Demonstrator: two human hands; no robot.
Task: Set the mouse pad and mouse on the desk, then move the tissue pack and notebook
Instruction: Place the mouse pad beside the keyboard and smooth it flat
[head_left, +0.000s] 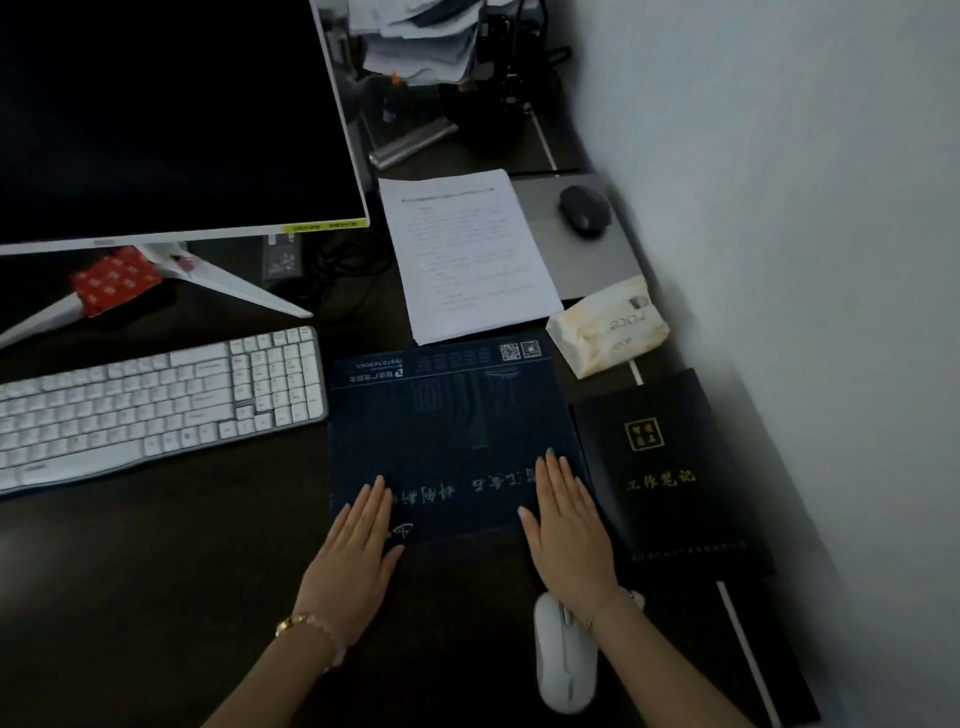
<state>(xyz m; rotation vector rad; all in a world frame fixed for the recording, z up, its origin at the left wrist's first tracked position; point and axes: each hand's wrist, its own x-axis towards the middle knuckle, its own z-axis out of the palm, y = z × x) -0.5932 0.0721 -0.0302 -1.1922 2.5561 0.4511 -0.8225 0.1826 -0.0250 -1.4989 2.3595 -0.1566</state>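
Observation:
A dark blue mouse pad (447, 415) with pale print lies flat on the dark desk (156, 545), right of the keyboard. My left hand (353, 556) rests flat on its near left edge, fingers together. My right hand (566, 530) lies flat on its near right corner. A white mouse (563, 670) sits on the desk under my right wrist, near the front edge. A cream tissue pack (608, 325) lies beyond the pad's far right corner. A black notebook (670, 467) with gold characters lies to the right of the pad, touching it.
A white keyboard (156, 400) sits at left below a dark monitor (166, 114). Printed sheets (462, 254) lie beyond the pad. A dark mouse (584, 210) rests on a grey laptop (587, 260). A red packet (114, 280) lies by the monitor stand. A wall (805, 260) bounds the right.

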